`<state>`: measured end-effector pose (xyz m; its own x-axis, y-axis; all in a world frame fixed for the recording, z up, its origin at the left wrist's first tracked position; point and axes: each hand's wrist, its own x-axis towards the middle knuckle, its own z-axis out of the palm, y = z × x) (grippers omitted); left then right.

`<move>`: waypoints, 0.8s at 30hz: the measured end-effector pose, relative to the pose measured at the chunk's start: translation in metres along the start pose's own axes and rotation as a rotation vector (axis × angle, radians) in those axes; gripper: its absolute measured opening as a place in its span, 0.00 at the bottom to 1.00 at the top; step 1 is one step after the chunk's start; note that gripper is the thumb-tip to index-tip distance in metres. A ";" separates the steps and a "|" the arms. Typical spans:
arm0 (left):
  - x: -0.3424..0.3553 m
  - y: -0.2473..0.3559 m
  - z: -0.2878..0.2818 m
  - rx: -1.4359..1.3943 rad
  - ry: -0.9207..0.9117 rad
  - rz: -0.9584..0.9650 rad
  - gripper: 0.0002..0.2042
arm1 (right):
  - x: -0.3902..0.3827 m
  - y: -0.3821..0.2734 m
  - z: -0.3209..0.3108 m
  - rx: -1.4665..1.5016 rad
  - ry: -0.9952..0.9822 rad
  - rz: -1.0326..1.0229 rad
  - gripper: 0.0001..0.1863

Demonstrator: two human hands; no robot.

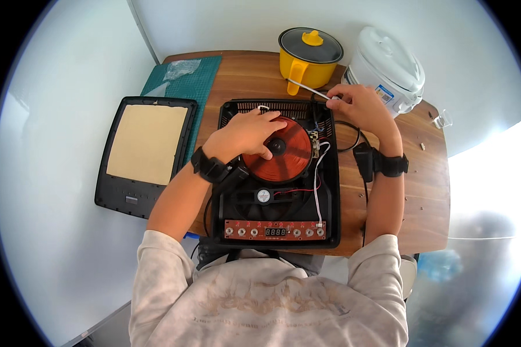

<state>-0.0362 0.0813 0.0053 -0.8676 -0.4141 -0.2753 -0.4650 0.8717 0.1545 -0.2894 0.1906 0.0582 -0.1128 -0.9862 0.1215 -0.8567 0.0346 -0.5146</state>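
Observation:
An induction cooker's black lower housing (333, 199) lies opened up before me on the table. A round copper-red coil (289, 159) sits in its upper half. My left hand (246, 134) rests across the coil's left edge, fingers spread. Beyond the housing's upper right corner, my right hand (362, 108) is closed on a thin light-grey rod-shaped tool (309, 89), which points up and left past the yellow pot's handle; its exact kind is unclear. At the housing's near edge is a red control board (275, 230), joined by a white ribbon cable (316, 188).
Left of the housing lies the cooker's detached top panel (147, 144), partly on a green cutting mat (205, 87). A yellow pot (315, 72) and a white rice cooker (388, 63) stand at the back. Small screws and a clear cup (443, 119) are on the right.

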 end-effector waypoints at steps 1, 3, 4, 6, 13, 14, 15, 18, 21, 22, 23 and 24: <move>-0.001 -0.002 -0.002 -0.008 -0.003 0.016 0.44 | -0.002 -0.001 0.001 0.042 -0.019 0.048 0.13; 0.002 -0.006 -0.002 -0.040 -0.005 0.045 0.43 | -0.006 0.010 0.007 0.054 0.021 -0.005 0.13; 0.005 -0.009 -0.003 -0.060 -0.005 0.052 0.42 | -0.007 0.015 0.009 0.060 0.042 -0.031 0.14; 0.009 -0.010 0.000 -0.124 0.009 0.083 0.40 | -0.010 0.018 0.011 -0.024 0.039 -0.050 0.13; 0.018 -0.011 -0.018 -0.223 -0.014 0.088 0.43 | -0.009 0.014 0.003 0.018 -0.131 -0.010 0.14; 0.018 -0.014 -0.013 -0.228 0.008 0.121 0.44 | -0.006 0.013 0.004 0.026 -0.145 -0.004 0.14; 0.018 -0.020 -0.005 -0.233 0.030 0.153 0.45 | -0.004 0.016 0.007 0.030 -0.144 -0.023 0.14; 0.023 -0.027 0.001 -0.259 0.038 0.197 0.47 | 0.002 0.026 0.018 0.056 -0.155 -0.033 0.13; 0.020 -0.023 0.001 -0.274 0.053 0.175 0.47 | 0.001 0.024 0.019 0.109 -0.170 0.022 0.13; 0.020 -0.022 0.001 -0.276 0.064 0.161 0.47 | 0.001 0.023 0.014 0.113 -0.161 0.026 0.14; 0.020 -0.023 0.002 -0.282 0.072 0.169 0.47 | -0.002 0.024 0.010 0.117 -0.153 0.042 0.14; 0.019 -0.026 0.004 -0.288 0.080 0.177 0.47 | -0.003 0.025 0.008 0.138 -0.144 0.088 0.14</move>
<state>-0.0402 0.0521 -0.0077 -0.9450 -0.2922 -0.1470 -0.3268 0.8265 0.4583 -0.3063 0.1936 0.0381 -0.1028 -0.9936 -0.0469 -0.7685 0.1093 -0.6304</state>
